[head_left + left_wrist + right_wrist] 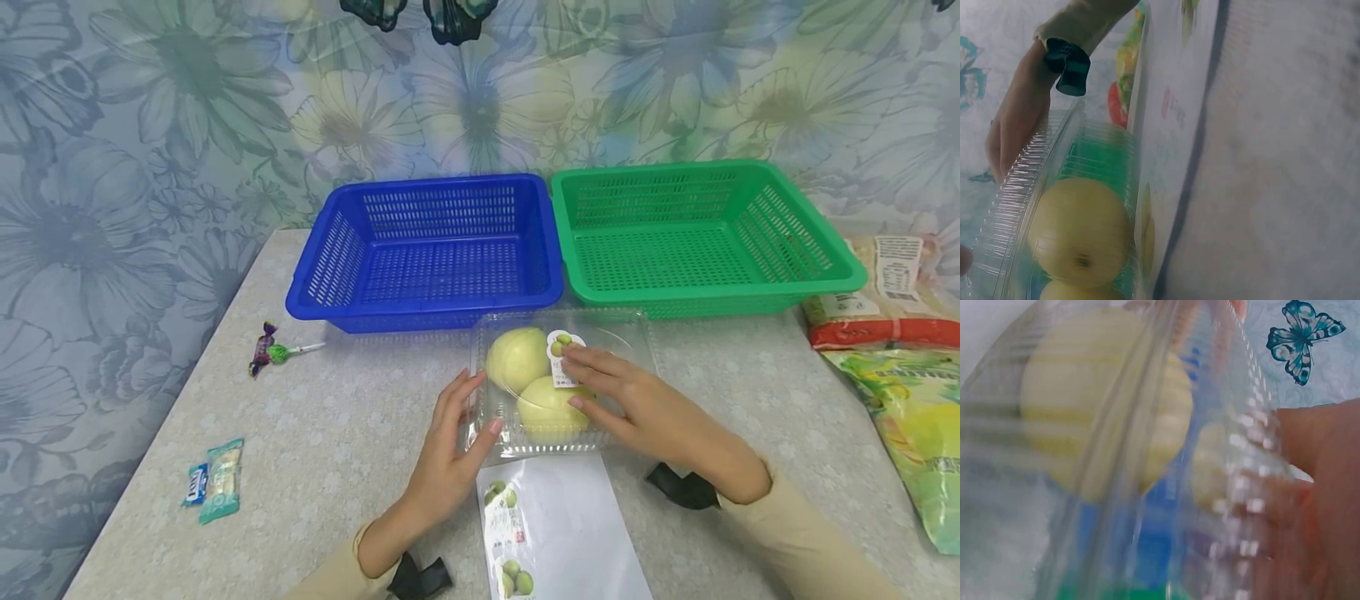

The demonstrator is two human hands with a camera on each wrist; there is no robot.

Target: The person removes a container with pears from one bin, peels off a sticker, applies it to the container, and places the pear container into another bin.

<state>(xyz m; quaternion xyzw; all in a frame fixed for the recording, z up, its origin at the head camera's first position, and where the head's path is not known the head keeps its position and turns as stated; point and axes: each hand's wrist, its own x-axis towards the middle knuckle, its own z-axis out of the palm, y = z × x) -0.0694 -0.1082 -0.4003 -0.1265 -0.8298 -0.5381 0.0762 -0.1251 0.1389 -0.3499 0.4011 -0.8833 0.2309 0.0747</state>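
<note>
A clear plastic clamshell container (495,446) stands on the table with pale yellow-green round fruits inside, one fruit (516,357) behind another (551,417). On its lid is a white label (557,340) printed with green fruit. My right hand (648,408) lies over the lid, its outstretched fingertips touching the label and the plastic beside it. With fingers extended, my left hand (446,467) rests against the container's left side. In the left wrist view, the fruit (1079,231) shows through the clear wall. In front lies a white label sheet (577,525) with fruit pictures along its left.
Behind the container stand a blue basket (442,321) and a green basket (712,296). Two filled bags, one red-edged (885,329) and one green-yellow (911,442), lie at right. A lollipop (277,353) and small wrapped snacks (223,482) lie at left.
</note>
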